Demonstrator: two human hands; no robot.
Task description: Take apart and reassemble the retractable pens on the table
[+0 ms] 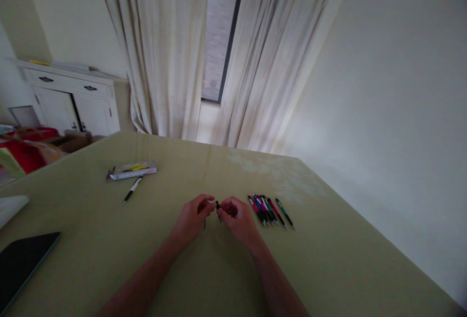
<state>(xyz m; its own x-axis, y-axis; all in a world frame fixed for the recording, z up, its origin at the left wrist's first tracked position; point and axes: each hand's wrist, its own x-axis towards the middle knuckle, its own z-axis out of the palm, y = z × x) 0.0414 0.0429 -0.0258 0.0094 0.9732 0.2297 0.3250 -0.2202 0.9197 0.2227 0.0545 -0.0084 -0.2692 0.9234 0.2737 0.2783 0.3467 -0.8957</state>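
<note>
Over the middle of the table, my left hand (194,215) and my right hand (238,216) are close together, fingertips almost meeting. Between thumb and fingers, my right hand pinches a small black pen part (218,205), tilted, its lower end beside the thumb. My left hand's fingers are closed; a thin dark rod (205,224) pokes out below them, too small to tell its kind. Just right of my right hand, several ballpoint pens (268,211) lie side by side, with black grips and pink, purple, white and green barrels.
A flat pen box (133,170) with yellow on it lies at the far left of the table (175,171). Against it rests a white and black pen (132,190). A dark tablet-like slab (25,263) and a white object (12,208) occupy the left edge.
</note>
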